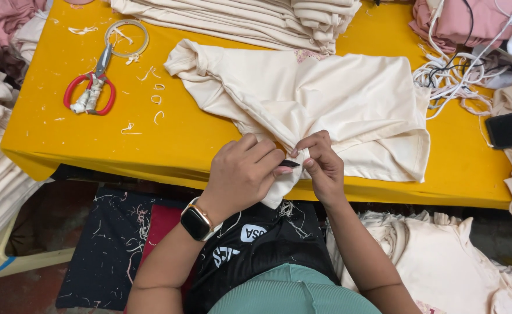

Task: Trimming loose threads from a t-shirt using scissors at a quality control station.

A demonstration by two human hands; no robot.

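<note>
cream garment point(326, 104) pinched at hem by left hand point(241, 171) and right hand point(324, 166) | small black tool point(289, 164) gripped by left fingers | yellow table point(169, 139): red-handled scissors point(90, 87), folded cream stack point(244, 20)

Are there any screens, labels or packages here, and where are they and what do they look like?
Square black smartwatch with a pale band: on the left hand's wrist, screen dark.
Flat black rectangular phone: right edge of the yellow table, screen dark.
Small black tag: pinched between both hands, left and right hand, at the cream shirt.
White printed patches on black cloth: on the lap, below the hands.
No packages show.
</note>
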